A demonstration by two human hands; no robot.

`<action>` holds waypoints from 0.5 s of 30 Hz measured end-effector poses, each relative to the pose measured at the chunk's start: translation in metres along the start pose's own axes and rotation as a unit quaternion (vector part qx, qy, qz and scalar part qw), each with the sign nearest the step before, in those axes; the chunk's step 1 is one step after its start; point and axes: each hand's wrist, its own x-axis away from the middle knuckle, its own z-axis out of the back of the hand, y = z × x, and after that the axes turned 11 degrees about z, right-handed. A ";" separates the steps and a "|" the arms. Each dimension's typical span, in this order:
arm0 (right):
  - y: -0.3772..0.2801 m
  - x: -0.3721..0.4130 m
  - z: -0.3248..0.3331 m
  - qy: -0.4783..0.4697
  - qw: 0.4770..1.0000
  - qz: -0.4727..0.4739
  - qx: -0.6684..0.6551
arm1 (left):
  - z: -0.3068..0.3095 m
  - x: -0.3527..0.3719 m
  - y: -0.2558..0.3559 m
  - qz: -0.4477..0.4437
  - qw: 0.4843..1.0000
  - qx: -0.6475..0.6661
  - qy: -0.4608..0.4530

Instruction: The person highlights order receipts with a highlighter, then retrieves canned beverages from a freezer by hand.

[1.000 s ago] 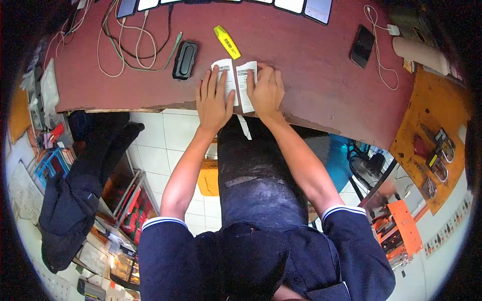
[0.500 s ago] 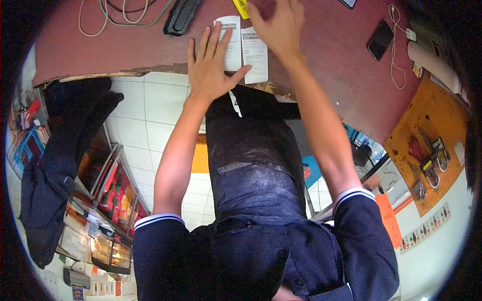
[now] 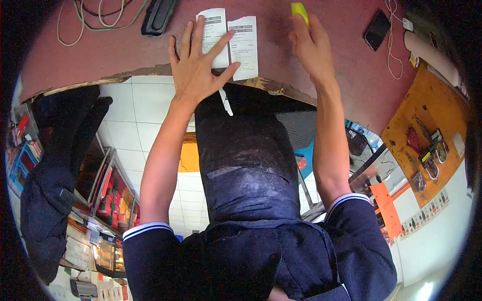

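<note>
A worn maroon counter (image 3: 100,57) stands over a white tiled floor (image 3: 131,128).

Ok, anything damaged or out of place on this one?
The maroon table's front edge is chipped, bare wood showing along it. A white paper strip sticks out below that edge, under the left hand pressing two receipts. The right hand holds a yellow highlighter.

Table (image 3: 115,55): I am seeing its dark red top.
Receipts (image 3: 244,45): two are lying side by side near its front edge.
Phone (image 3: 376,30): it is lying far right.
</note>
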 end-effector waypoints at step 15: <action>0.033 0.037 -0.010 0.013 0.983 0.049 0.179 | 0.007 -0.002 0.008 0.002 1.000 -0.007 -0.022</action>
